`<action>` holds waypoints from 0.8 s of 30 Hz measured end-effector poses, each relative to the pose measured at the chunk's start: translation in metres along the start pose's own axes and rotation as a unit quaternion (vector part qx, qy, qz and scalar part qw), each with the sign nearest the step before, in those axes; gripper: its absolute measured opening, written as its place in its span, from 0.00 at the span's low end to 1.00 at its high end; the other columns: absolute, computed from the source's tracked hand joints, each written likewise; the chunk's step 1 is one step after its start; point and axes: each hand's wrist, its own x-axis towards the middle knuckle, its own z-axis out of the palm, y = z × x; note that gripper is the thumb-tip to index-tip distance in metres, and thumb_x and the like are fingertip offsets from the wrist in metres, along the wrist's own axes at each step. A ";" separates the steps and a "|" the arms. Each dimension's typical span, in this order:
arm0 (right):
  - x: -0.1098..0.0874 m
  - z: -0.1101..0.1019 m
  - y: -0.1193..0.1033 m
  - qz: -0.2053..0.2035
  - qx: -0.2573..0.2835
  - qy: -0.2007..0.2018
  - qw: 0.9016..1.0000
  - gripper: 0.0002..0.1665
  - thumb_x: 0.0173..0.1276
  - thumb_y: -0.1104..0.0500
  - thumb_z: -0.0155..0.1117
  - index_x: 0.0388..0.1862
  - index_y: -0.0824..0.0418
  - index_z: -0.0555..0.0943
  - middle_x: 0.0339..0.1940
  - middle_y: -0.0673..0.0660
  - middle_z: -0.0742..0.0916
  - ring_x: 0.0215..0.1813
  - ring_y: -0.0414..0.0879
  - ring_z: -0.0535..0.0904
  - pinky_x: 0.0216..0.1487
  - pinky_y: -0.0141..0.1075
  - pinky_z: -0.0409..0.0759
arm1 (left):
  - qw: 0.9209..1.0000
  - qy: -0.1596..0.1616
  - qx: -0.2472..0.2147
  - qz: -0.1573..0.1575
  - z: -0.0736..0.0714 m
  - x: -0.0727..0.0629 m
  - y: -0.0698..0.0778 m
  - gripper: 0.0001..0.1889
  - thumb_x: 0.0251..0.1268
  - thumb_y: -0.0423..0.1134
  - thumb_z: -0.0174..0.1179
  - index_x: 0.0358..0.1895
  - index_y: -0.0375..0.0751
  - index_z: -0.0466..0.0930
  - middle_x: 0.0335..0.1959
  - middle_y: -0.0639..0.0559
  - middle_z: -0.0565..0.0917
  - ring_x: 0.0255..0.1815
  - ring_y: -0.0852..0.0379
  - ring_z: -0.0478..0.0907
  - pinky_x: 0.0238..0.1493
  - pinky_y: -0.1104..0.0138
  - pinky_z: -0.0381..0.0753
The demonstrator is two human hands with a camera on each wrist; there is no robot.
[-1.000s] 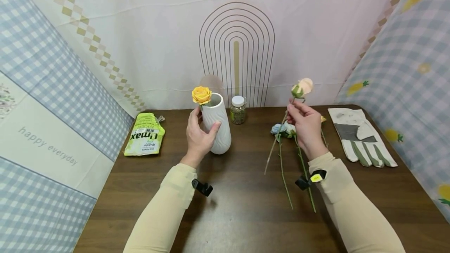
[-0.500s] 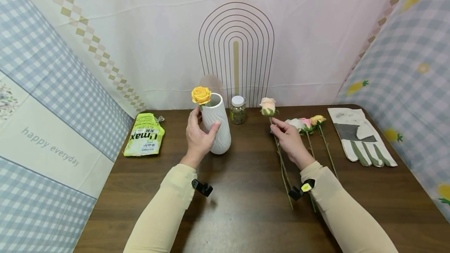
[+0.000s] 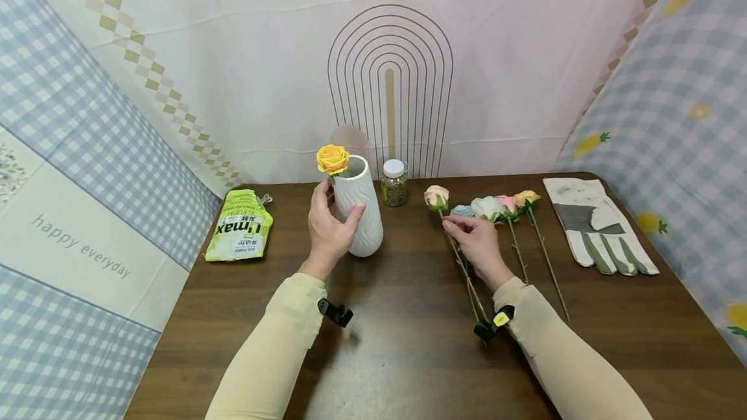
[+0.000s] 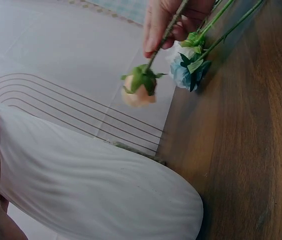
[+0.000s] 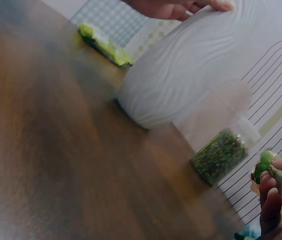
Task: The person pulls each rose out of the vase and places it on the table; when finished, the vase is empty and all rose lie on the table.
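My left hand point(image 3: 331, 229) grips the white, ripple-textured vase point(image 3: 363, 222) from its left side, thumb across the front. A yellow rose point(image 3: 332, 159) shows at the left of the vase's rim; whether its stem runs inside or outside the vase I cannot tell. To the right, my right hand point(image 3: 475, 245) pinches the stem of a peach rose point(image 3: 436, 198) just below the bloom. In the left wrist view that peach rose point(image 4: 140, 90) hangs apart from the vase point(image 4: 96, 175). Close to the right hand lie a white flower point(image 3: 487, 208) and a blue flower point(image 3: 463, 210).
Further right lie a pink rose point(image 3: 507, 202), an orange-yellow rose point(image 3: 528, 198) and a white-grey work glove point(image 3: 601, 225). Behind the vase stands a white-lidded jar point(image 3: 394, 183). A green-yellow packet point(image 3: 239, 225) lies at the left of the brown table point(image 3: 385, 355).
My right hand has brought the peach rose leftward and down, from above the other flowers to their left. The left hand stays on the vase.
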 end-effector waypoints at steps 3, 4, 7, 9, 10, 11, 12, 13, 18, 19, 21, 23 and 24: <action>-0.002 0.002 0.006 0.008 -0.027 0.009 1.000 0.15 0.66 0.57 0.66 0.46 0.66 0.86 0.33 0.62 0.85 0.29 0.39 0.73 0.23 0.25 0.70 | 1.000 -0.001 0.000 0.000 0.000 0.000 0.000 0.37 0.52 0.45 0.71 0.62 0.30 0.67 0.53 0.39 0.75 0.54 0.48 0.75 0.54 0.59 0.77; -0.003 0.002 0.008 0.010 -0.035 0.011 0.999 0.15 0.66 0.56 0.67 0.45 0.65 0.86 0.32 0.61 0.85 0.29 0.40 0.73 0.23 0.25 0.70 | 1.000 0.000 0.001 0.001 0.000 0.000 0.000 0.37 0.52 0.45 0.71 0.62 0.30 0.67 0.53 0.40 0.75 0.54 0.48 0.75 0.54 0.59 0.77; 0.001 0.003 0.026 0.020 -0.052 0.017 0.998 0.15 0.64 0.51 0.68 0.43 0.59 0.88 0.30 0.56 0.85 0.30 0.42 0.74 0.24 0.28 0.71 | 1.000 0.000 0.001 0.002 0.001 0.000 0.000 0.37 0.52 0.45 0.71 0.62 0.30 0.67 0.53 0.40 0.75 0.54 0.48 0.75 0.54 0.59 0.77; 0.001 0.002 0.029 0.025 -0.057 0.019 0.998 0.14 0.64 0.51 0.68 0.43 0.58 0.88 0.30 0.55 0.85 0.30 0.42 0.75 0.24 0.28 0.72 | 1.000 0.000 0.001 0.003 0.001 0.000 -0.001 0.37 0.52 0.45 0.71 0.62 0.30 0.67 0.53 0.40 0.75 0.54 0.48 0.75 0.54 0.59 0.77; 0.000 0.003 0.030 0.026 -0.060 0.021 0.998 0.14 0.64 0.51 0.68 0.43 0.58 0.88 0.31 0.55 0.86 0.30 0.42 0.75 0.24 0.29 0.73 | 1.000 -0.001 0.002 0.002 0.001 0.000 -0.001 0.37 0.52 0.45 0.71 0.62 0.30 0.67 0.53 0.40 0.75 0.54 0.48 0.75 0.54 0.59 0.77; 0.000 0.003 0.031 0.026 -0.064 0.023 0.997 0.13 0.64 0.51 0.68 0.43 0.58 0.88 0.31 0.55 0.86 0.30 0.41 0.76 0.24 0.29 0.74 | 1.000 -0.002 0.001 0.001 0.001 0.000 -0.001 0.37 0.52 0.45 0.71 0.62 0.30 0.67 0.53 0.40 0.75 0.54 0.48 0.75 0.54 0.59 0.77; -0.001 0.003 0.033 0.025 -0.070 0.026 0.997 0.13 0.64 0.51 0.68 0.42 0.58 0.88 0.31 0.54 0.87 0.31 0.41 0.77 0.25 0.29 0.74 | 1.000 -0.003 0.001 0.001 0.001 0.000 -0.001 0.37 0.52 0.45 0.71 0.62 0.30 0.67 0.53 0.40 0.75 0.54 0.48 0.75 0.54 0.59 0.77; -0.001 0.003 0.034 0.024 -0.077 0.029 0.996 0.13 0.64 0.51 0.68 0.42 0.57 0.88 0.31 0.54 0.87 0.31 0.41 0.78 0.26 0.29 0.75 | 1.000 -0.003 0.000 0.001 0.001 0.000 -0.001 0.37 0.52 0.45 0.71 0.62 0.30 0.67 0.53 0.40 0.75 0.54 0.48 0.75 0.54 0.59 0.77; -0.001 0.005 0.039 0.012 -0.121 0.035 0.992 0.11 0.63 0.50 0.69 0.39 0.55 0.88 0.30 0.52 0.88 0.31 0.41 0.82 0.30 0.32 0.78 | 1.000 0.000 -0.006 0.000 0.001 0.001 -0.001 0.36 0.51 0.41 0.72 0.62 0.30 0.67 0.53 0.39 0.75 0.54 0.48 0.75 0.54 0.58 0.77; -0.001 0.005 0.040 0.010 -0.127 0.035 0.991 0.11 0.63 0.50 0.69 0.38 0.55 0.88 0.29 0.51 0.89 0.31 0.42 0.83 0.30 0.32 0.78 | 1.000 0.002 -0.007 0.001 0.001 0.000 -0.001 0.36 0.51 0.40 0.72 0.62 0.30 0.67 0.53 0.39 0.75 0.54 0.47 0.75 0.54 0.58 0.77; -0.001 0.006 0.042 0.004 -0.140 0.035 0.990 0.11 0.63 0.50 0.69 0.38 0.55 0.88 0.29 0.51 0.89 0.30 0.42 0.83 0.30 0.34 0.78 | 1.000 0.004 -0.007 0.003 0.001 0.000 -0.001 0.36 0.50 0.39 0.73 0.62 0.30 0.67 0.53 0.39 0.75 0.54 0.46 0.75 0.54 0.57 0.77; -0.001 0.006 0.044 -0.002 -0.148 0.035 0.988 0.10 0.63 0.51 0.69 0.37 0.56 0.88 0.29 0.51 0.89 0.30 0.42 0.83 0.30 0.35 0.78 | 1.000 0.005 -0.006 0.004 0.001 0.001 -0.002 0.36 0.50 0.39 0.73 0.62 0.30 0.67 0.53 0.39 0.75 0.54 0.46 0.75 0.54 0.57 0.77; 0.000 0.007 0.045 -0.003 -0.153 0.035 0.988 0.10 0.63 0.51 0.69 0.37 0.55 0.88 0.28 0.51 0.89 0.30 0.41 0.83 0.31 0.36 0.78 | 1.000 0.005 -0.005 0.004 0.001 0.001 -0.001 0.36 0.50 0.39 0.73 0.62 0.30 0.67 0.53 0.39 0.75 0.54 0.46 0.75 0.54 0.57 0.77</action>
